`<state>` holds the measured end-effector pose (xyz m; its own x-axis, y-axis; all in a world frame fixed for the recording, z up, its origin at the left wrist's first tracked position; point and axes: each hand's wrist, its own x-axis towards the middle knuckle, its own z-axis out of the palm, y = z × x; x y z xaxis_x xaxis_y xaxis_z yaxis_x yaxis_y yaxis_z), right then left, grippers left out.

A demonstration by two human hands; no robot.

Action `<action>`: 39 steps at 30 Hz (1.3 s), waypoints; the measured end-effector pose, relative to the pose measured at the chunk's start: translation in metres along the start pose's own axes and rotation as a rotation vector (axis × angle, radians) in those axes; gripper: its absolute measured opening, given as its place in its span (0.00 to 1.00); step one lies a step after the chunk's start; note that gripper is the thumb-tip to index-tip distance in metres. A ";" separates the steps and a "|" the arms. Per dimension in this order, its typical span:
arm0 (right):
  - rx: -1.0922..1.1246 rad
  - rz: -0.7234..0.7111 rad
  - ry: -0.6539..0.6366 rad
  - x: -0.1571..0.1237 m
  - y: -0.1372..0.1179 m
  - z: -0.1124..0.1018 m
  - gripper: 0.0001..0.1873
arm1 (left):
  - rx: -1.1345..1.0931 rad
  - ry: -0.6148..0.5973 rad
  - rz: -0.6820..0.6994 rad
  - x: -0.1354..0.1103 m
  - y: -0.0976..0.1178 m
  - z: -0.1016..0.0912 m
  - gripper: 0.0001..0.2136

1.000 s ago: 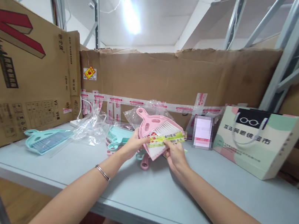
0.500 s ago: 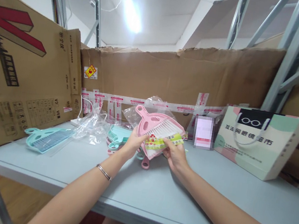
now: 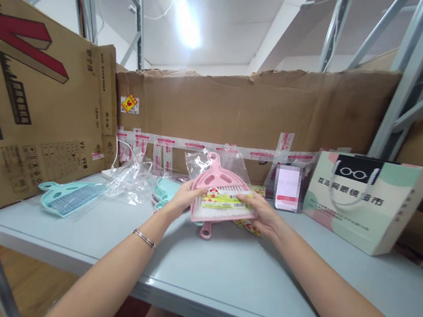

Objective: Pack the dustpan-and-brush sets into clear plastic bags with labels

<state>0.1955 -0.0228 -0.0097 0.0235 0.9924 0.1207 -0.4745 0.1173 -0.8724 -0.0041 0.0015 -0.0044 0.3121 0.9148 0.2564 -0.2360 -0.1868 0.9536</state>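
Between my hands is a pink dustpan and brush set [image 3: 221,181] with a clear plastic bag around its upper part. A yellow-green printed label [image 3: 225,199] lies across its white bristles. My left hand [image 3: 184,197] is closed on the left edge of the set, and my right hand [image 3: 264,214] grips the right edge by the label. The handle points up and away from me. Under and behind it are teal dustpans [image 3: 165,189] and a pink handle [image 3: 206,230], partly hidden. Beneath my right hand shows a colourful printed card [image 3: 248,226].
A teal dustpan with a brush [image 3: 70,197] lies on the left of the grey table [image 3: 193,277]. Crumpled clear plastic [image 3: 130,181] sits beside it. A phone [image 3: 289,187] and a paper gift bag [image 3: 366,203] stand at right. Cardboard [image 3: 219,106] walls the back, and a large box [image 3: 41,96] the left.
The pink set has turned from a slant to nearly straight, its handle now pointing away from me. My right hand has shifted slightly right along with its edge.
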 end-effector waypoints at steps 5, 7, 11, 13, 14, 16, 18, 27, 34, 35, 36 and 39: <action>-0.072 0.146 0.059 0.003 0.007 -0.004 0.09 | 0.075 -0.107 -0.046 -0.007 0.005 0.000 0.19; -0.075 0.113 0.078 0.006 0.011 -0.005 0.09 | 0.086 -0.124 -0.042 -0.007 0.004 0.001 0.21; -0.097 0.096 0.067 0.009 0.016 -0.006 0.11 | 0.103 -0.042 -0.098 -0.002 -0.004 -0.001 0.23; -0.116 0.119 0.082 0.009 0.016 -0.006 0.09 | 0.079 0.031 -0.136 0.001 -0.006 -0.002 0.22; -0.121 0.134 0.090 0.008 0.016 -0.005 0.08 | 0.062 0.071 -0.151 0.002 -0.007 -0.002 0.20; -0.105 0.158 0.096 0.006 0.014 -0.003 0.05 | 0.037 0.146 -0.170 0.003 -0.006 -0.001 0.16; -0.070 0.185 0.070 0.003 0.010 -0.001 0.03 | 0.027 0.193 -0.167 0.004 -0.005 -0.001 0.14; -0.099 0.235 -0.140 -0.005 0.000 -0.003 0.09 | 0.013 0.309 -0.204 0.004 0.002 -0.003 0.08; -0.137 0.209 0.048 0.002 0.008 -0.004 0.01 | 0.064 0.102 -0.197 -0.004 0.006 -0.001 0.20; -0.131 0.225 0.023 0.001 0.006 -0.003 0.02 | 0.066 0.122 -0.183 -0.003 0.005 -0.002 0.21; -0.121 0.241 -0.013 0.000 0.004 -0.003 0.03 | 0.065 0.151 -0.173 -0.002 0.004 -0.003 0.22; -0.072 0.237 -0.121 -0.005 -0.003 -0.002 0.07 | 0.046 0.238 -0.187 0.003 0.001 -0.006 0.20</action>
<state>0.1991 -0.0276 -0.0086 -0.1879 0.9814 -0.0393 -0.3901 -0.1113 -0.9140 -0.0092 0.0065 -0.0032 0.1206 0.9920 0.0373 -0.1513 -0.0187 0.9883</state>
